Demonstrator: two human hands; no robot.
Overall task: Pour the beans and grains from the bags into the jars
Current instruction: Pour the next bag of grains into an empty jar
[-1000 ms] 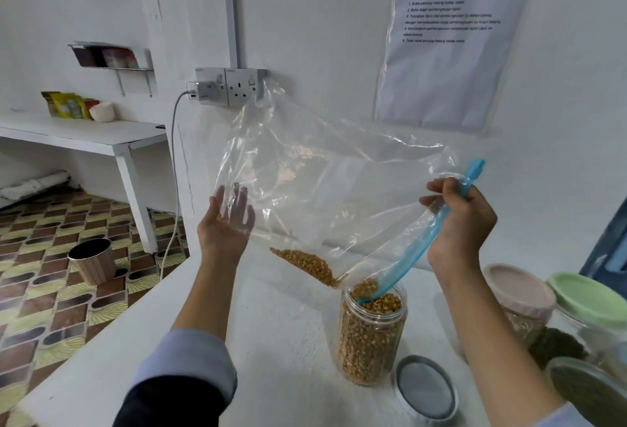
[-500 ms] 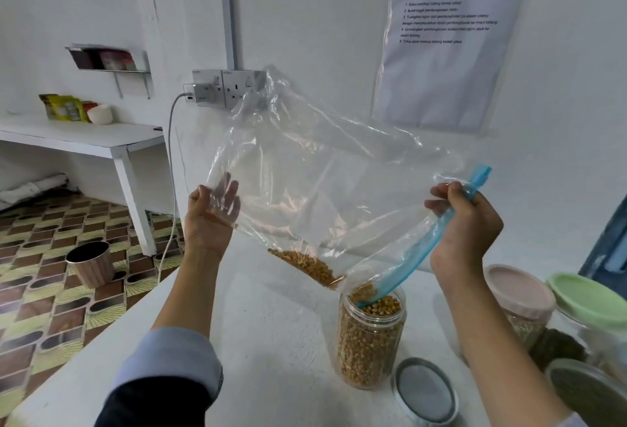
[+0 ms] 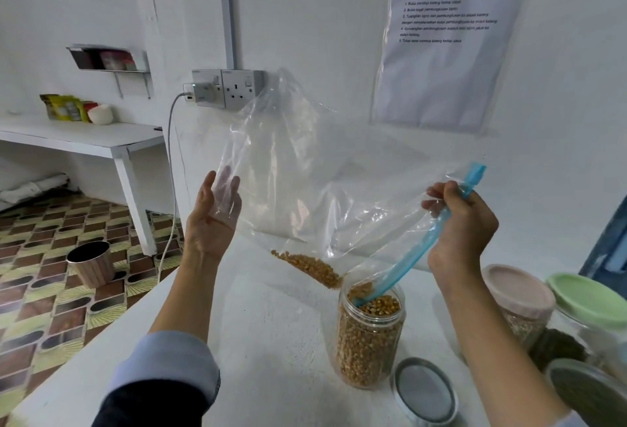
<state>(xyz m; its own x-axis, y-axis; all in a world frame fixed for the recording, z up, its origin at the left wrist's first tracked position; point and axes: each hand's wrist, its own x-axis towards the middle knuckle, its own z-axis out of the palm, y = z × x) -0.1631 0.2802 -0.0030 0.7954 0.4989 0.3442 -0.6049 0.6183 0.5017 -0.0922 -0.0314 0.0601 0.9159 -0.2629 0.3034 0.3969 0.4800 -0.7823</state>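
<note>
A clear zip bag (image 3: 305, 168) with a blue zip strip (image 3: 412, 257) hangs tilted over an open clear jar (image 3: 368, 345) nearly full of yellow corn kernels. The bag's mouth dips into the jar's opening. A small heap of kernels (image 3: 307, 265) lies in the bag's lower fold, just left of the jar's rim. My right hand (image 3: 461, 229) grips the zip edge above and to the right of the jar. My left hand (image 3: 213, 216) props up the bag's bottom end, its straight fingers showing behind the plastic.
The jar's metal lid (image 3: 424, 389) lies on the white table (image 3: 271, 358) right of it. Jars with a pink lid (image 3: 517, 294) and a green lid (image 3: 590, 301) stand at the right edge, with a dark-filled jar (image 3: 587, 392) nearer. Wall sockets (image 3: 227, 87) sit behind the bag.
My left hand has lifted the bag's bottom end a little higher, and my right hand rose slightly. The kernels in the fold have slid closer to the jar's mouth.
</note>
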